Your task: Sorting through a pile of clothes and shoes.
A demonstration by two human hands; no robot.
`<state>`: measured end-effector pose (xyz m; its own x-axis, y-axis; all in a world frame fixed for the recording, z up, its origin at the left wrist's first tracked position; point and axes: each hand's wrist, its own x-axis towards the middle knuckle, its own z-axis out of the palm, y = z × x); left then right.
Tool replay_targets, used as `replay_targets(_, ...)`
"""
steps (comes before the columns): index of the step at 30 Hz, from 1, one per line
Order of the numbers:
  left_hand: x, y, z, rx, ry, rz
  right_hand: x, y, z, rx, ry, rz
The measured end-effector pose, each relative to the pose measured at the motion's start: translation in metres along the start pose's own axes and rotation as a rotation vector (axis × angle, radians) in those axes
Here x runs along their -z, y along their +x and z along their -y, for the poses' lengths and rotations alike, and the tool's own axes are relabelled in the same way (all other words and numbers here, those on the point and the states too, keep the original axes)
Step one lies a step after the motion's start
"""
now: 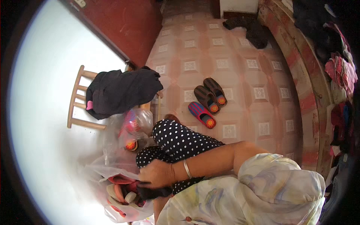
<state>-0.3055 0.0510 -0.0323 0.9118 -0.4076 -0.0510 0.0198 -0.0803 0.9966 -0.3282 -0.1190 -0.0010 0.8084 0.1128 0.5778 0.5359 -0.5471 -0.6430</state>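
My right hand (156,174), with a pale bracelet at its wrist, is at the edge of an open clear plastic bag (129,213), close to dark fabric (156,192). Its fingers are blurred, so its grip cannot be told. Slippers or soles (118,192) in beige and red lie in the bag. Only a bit of my left forearm shows below; the left hand is hidden. Another clear bag (146,115) by my knees holds colourful slippers (131,144). On the tiled floor lie a red-and-blue striped slipper (198,111) and a pair of brown striped slippers (208,94).
A wooden chair (73,104) with a black garment (121,91) over it stands at the left, beside a red door (123,25). Dark cloth (253,31) lies on the floor at the top. Wooden furniture (306,70) and piled clothes (340,70) line the right side.
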Motion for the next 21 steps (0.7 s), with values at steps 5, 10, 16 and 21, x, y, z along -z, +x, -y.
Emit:
replay_targets(5,-0.066,0.007,-0.106,0.371,-0.526,0.071,0.062,-0.036,-0.054,-0.091,0.008,-0.196)
replay_targets(10,-0.065,0.047,-0.065,0.416,0.023,0.084,0.117,-0.12,-0.068,-0.279,-0.184,-0.151)
replay_targets(16,-0.071,0.062,0.013,0.488,0.481,0.424,0.094,-0.247,-0.182,-1.15,-0.333,0.71)
replay_targets(21,-0.068,0.077,0.007,0.847,-0.019,0.392,0.056,-0.263,-0.286,-1.613,0.845,-0.524)
